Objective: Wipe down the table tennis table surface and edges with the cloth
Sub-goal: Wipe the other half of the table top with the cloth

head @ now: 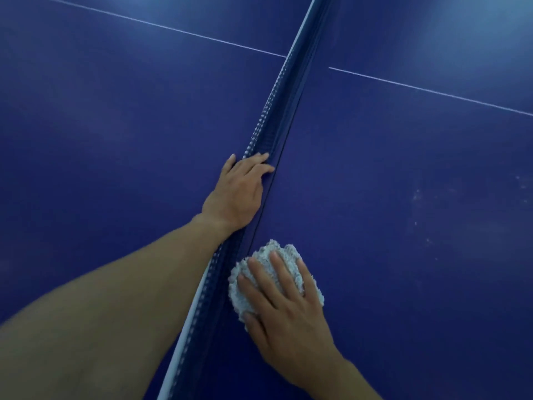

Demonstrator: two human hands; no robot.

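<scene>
Right grip [288, 313], a bare hand, lies flat with fingers straight on a bunched white terry cloth [239, 295], pressing it onto the blue desk [403, 284], a table tennis top. The cloth sits on the half to the right of the net [272, 122], just beside the net's base, near the bottom of the view. Its fluffy edges stick out past the fingertips and along the thumb side.

Left grip [239, 192] is a little farther along. Its bare forearm reaches in from the lower left and lies against the net's white top band. Thumb on the left side and fingers curled over the top, it holds the net, which leans over toward the right half.

Farther off, the net runs diagonally to the top edge. A thin white centre line [173, 30] crosses both halves and meets the net. Faint pale specks [418, 197] mark the right half, and soft glare shows at the far right.
</scene>
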